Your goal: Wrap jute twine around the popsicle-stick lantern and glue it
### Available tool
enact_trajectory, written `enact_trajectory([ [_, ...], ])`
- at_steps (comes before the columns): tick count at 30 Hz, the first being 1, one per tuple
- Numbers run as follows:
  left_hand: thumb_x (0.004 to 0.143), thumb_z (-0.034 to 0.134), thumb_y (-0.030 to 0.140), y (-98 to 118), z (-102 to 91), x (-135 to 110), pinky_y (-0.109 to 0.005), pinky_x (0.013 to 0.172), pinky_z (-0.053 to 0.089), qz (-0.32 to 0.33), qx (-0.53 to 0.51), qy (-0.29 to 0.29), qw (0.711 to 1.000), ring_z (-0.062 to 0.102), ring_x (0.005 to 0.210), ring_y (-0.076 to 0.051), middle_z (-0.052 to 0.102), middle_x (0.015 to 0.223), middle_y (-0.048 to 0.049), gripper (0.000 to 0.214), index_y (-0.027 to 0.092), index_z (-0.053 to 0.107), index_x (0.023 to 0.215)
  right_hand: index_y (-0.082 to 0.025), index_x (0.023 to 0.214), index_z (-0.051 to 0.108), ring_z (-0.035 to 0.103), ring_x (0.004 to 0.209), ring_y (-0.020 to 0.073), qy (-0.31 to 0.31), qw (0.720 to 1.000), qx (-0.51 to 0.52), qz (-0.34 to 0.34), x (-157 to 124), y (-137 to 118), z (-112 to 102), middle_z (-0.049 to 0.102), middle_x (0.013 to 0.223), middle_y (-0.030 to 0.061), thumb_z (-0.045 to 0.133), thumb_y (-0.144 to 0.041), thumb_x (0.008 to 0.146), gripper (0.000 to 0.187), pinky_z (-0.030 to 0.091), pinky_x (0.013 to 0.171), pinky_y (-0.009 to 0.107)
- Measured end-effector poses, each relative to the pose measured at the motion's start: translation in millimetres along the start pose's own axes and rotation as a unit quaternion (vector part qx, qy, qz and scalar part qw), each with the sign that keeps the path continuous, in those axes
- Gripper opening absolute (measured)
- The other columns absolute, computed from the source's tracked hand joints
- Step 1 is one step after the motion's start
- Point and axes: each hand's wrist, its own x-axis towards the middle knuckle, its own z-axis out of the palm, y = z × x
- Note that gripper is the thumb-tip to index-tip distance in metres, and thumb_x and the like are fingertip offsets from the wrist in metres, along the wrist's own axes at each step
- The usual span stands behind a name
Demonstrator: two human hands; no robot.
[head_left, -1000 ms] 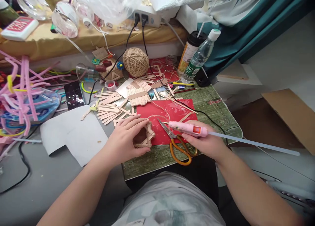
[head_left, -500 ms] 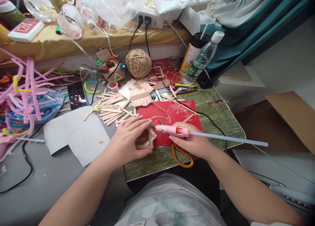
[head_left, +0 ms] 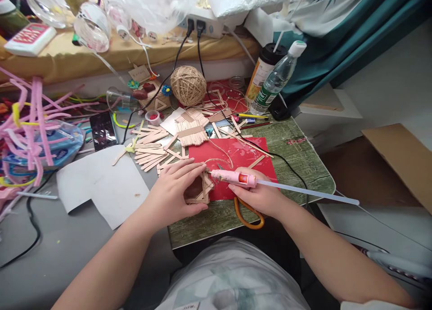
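My left hand [head_left: 173, 190] is curled around a small house made of craft sticks [head_left: 200, 189], which stands at the edge of a red sheet [head_left: 236, 159]. My right hand [head_left: 259, 195] grips a pink glue gun [head_left: 232, 178] with a long clear glue stick [head_left: 307, 192] trailing out to the right. The gun's nozzle touches the top right of the stick house. Orange-handled scissors [head_left: 248, 213] lie under my right hand, mostly hidden.
Loose craft sticks [head_left: 151, 150] and a glued stick panel [head_left: 192, 133] lie behind the house. A twine ball [head_left: 187, 85], a water bottle [head_left: 276, 78], a phone [head_left: 103, 130], white paper [head_left: 101, 181], pink pipe cleaners [head_left: 30, 121] and a power strip [head_left: 202, 24] surround them.
My right hand has carried the glue gun leftward over the scissors until its nozzle meets the stick house. My left hand has stayed on the house.
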Motion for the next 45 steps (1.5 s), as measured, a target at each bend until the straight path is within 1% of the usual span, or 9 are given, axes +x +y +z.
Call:
enact_trajectory([
  [4,0.085,0.081,0.055,-1,0.6,0,-0.053,0.125,0.036,0.003,-0.002,0.002,1.000,0.047,0.154,-0.038,0.059,0.161,-0.0106,0.087,0.027,0.048,0.161,-0.024,0.089,0.063,0.062,0.082,0.0206,0.004,1.000,-0.013,0.003,0,1,0,0.067,0.088,0.0009,0.068,-0.035,0.096,0.014,0.045,0.070,0.032],
  [7,0.085,0.081,0.055,-1,0.8,1,-0.054,0.124,0.037,0.004,-0.004,0.003,1.000,0.047,0.154,-0.039,0.059,0.160,-0.0108,0.088,0.028,0.048,0.162,-0.023,0.086,0.061,0.060,0.078,0.0191,0.002,1.000,-0.015,0.008,-1,2,0,0.064,0.084,-0.0005,0.068,-0.034,0.095,0.016,0.043,0.068,0.032],
  [13,0.085,0.080,0.055,0,0.0,3,-0.055,0.123,0.039,0.002,-0.003,-0.001,1.000,0.047,0.153,-0.040,0.060,0.160,-0.0103,0.087,0.029,0.049,0.162,-0.024,0.076,0.048,0.049,0.066,0.0151,-0.006,1.000,0.013,0.020,-2,4,1,0.050,0.072,-0.0046,0.069,-0.036,0.094,0.031,0.038,0.061,0.029],
  [19,0.084,0.080,0.056,1,-1.3,5,-0.058,0.124,0.039,0.001,0.005,-0.014,1.000,0.047,0.153,-0.041,0.059,0.160,-0.0100,0.089,0.027,0.049,0.162,-0.024,0.078,0.050,0.051,0.069,0.0150,-0.005,1.000,0.022,0.018,-3,7,4,0.053,0.075,-0.0045,0.070,-0.033,0.094,0.027,0.039,0.063,0.029],
  [25,0.085,0.078,0.059,3,-2.9,6,-0.057,0.122,0.040,-0.002,0.020,-0.025,0.999,0.046,0.153,-0.041,0.058,0.161,-0.0088,0.088,0.028,0.049,0.162,-0.024,0.080,0.052,0.050,0.069,0.0156,-0.007,0.999,0.040,0.023,-4,14,9,0.052,0.076,-0.0040,0.069,-0.037,0.096,0.027,0.040,0.063,0.030],
  [30,0.086,0.077,0.059,2,-2.3,6,-0.055,0.122,0.040,0.002,0.022,-0.028,0.999,0.046,0.154,-0.040,0.057,0.163,-0.0074,0.088,0.029,0.048,0.163,-0.024,0.079,0.051,0.049,0.068,0.0155,0.001,0.999,0.040,0.022,-5,17,10,0.051,0.076,-0.0040,0.070,-0.036,0.095,0.028,0.039,0.063,0.030],
  [37,0.085,0.078,0.058,0,-0.8,5,-0.057,0.123,0.038,0.000,0.019,-0.029,0.999,0.044,0.154,-0.041,0.057,0.163,-0.0089,0.091,0.029,0.045,0.165,-0.024,0.078,0.049,0.049,0.067,0.0154,-0.007,0.999,0.050,0.016,-6,14,8,0.050,0.075,-0.0039,0.069,-0.037,0.095,0.029,0.039,0.063,0.029],
  [42,0.086,0.077,0.058,0,-1.0,5,-0.057,0.123,0.037,0.000,0.015,-0.028,0.999,0.045,0.154,-0.041,0.056,0.163,-0.0088,0.090,0.030,0.045,0.165,-0.024,0.079,0.051,0.051,0.069,0.0156,-0.025,0.999,0.043,0.006,-6,10,6,0.054,0.077,-0.0033,0.069,-0.029,0.094,0.023,0.039,0.064,0.029],
  [45,0.085,0.079,0.058,0,-1.2,5,-0.058,0.124,0.037,0.001,0.012,-0.026,1.000,0.045,0.153,-0.042,0.057,0.163,-0.0088,0.091,0.031,0.044,0.165,-0.024,0.079,0.051,0.051,0.068,0.0155,-0.019,0.999,0.041,0.005,-6,8,6,0.055,0.077,-0.0033,0.069,-0.027,0.093,0.023,0.039,0.063,0.029],
])
